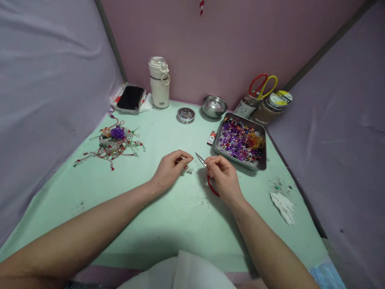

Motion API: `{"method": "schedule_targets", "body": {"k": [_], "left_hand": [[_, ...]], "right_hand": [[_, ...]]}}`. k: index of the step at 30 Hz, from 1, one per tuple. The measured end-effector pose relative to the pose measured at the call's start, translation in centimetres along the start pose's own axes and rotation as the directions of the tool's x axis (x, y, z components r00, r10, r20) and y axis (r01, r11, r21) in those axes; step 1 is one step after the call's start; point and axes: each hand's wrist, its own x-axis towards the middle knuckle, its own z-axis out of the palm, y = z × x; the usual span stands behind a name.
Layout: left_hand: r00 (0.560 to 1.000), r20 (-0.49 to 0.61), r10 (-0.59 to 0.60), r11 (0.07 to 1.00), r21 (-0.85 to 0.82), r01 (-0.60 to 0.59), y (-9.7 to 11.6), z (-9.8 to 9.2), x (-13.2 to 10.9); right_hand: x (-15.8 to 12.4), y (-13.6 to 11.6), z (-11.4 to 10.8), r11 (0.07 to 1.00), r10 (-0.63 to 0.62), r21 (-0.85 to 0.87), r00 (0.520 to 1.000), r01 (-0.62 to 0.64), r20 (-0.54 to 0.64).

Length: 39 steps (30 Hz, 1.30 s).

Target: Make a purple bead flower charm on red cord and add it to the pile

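Near the middle of the pale green table, my left hand [173,168] is closed in a pinch, with small clear beads [189,170] hanging just below its fingertips. Any thread between the fingers is too fine to make out. My right hand [221,172] is closed on red-handled scissors [213,186]; their pointed blades aim up and left, a little to the right of the left fingertips. Small clear bits [203,202] lie on the table below the hands.
A metal tray [240,161] of colourful beads stands right, with a lighter [211,137] beside it. Behind are a steel bowl [214,106], round dish [186,115], jars [266,111], bottle [160,86] and phone [130,97]. Beaded strings [116,140] lie left, crumpled tissue [283,206] right.
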Motion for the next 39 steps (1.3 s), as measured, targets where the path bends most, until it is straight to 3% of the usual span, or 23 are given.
{"method": "schedule_targets", "body": {"k": [10, 14, 19, 25, 29, 39], "left_hand": [[0.990, -0.064, -0.127, 0.982, -0.147, 0.117, 0.5, -0.4, 0.6], [0.987, 0.018, -0.157, 0.924, -0.351, 0.154, 0.4, -0.4, 0.7], [0.973, 0.151, -0.173, 0.765, -0.602, 0.229, 0.8, -0.3, 0.5], [0.955, 0.235, -0.182, 0.641, -0.708, 0.296, 1.0, -0.2, 0.4], [0.952, 0.237, -0.192, 0.681, -0.667, 0.303, 0.7, 0.0, 0.3], [0.949, 0.214, -0.230, 0.808, -0.501, 0.308, 0.4, 0.8, 0.2]], "right_hand": [[0.3, 0.2, 0.0, 0.981, 0.055, 0.186, 0.998, -0.053, -0.007], [0.5, 0.2, 0.0, 0.964, 0.108, 0.246, 0.994, -0.101, -0.016], [0.6, 0.0, 0.0, 0.952, 0.117, 0.285, 0.993, -0.114, 0.006], [0.5, -0.3, 0.2, 0.928, 0.128, 0.348, 0.991, -0.130, 0.029], [0.3, -0.2, 0.3, 0.937, 0.112, 0.331, 0.994, -0.109, 0.012], [-0.1, 0.2, 0.2, 0.992, 0.095, 0.085, 0.995, -0.097, 0.031]]}}
